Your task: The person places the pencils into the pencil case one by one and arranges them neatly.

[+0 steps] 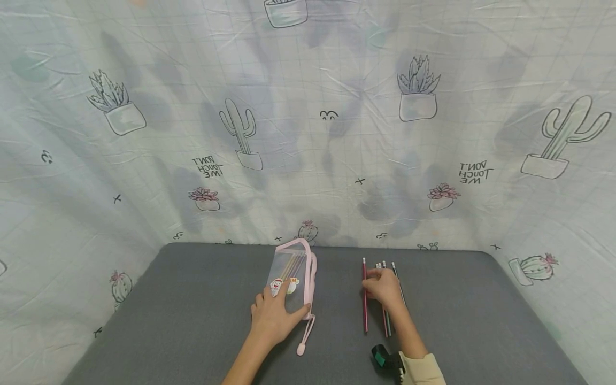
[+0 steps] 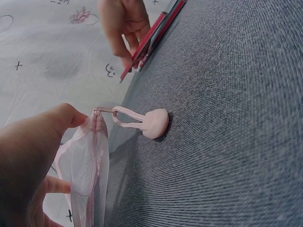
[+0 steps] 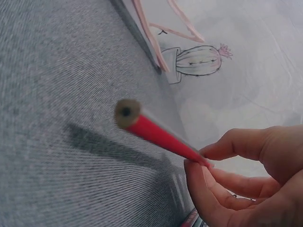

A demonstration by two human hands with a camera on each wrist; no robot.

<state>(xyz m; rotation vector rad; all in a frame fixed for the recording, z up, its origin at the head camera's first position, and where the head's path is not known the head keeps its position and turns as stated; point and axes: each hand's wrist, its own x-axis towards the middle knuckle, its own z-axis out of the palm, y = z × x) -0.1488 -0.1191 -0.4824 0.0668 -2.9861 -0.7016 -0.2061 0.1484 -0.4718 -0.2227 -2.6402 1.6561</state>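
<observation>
Your L hand (image 1: 272, 318) lies spread on pouch (image 1: 308, 283); R hand (image 1: 386, 289) pinches 1 red pencil (image 3: 163, 139), R of pouch. Pinch lightly, lift clear of other pencils (image 1: 385, 321) farther R; press pouch steady.

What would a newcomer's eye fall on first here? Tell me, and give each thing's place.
Probably the red pencil, pinched in the right hand, its blunt end looming toward the right wrist camera. Next comes the pink-edged see-through pouch under the left hand, left of the pencils in the head view. Behind the grey table hangs a pale sheet printed with potted cacti.
</observation>
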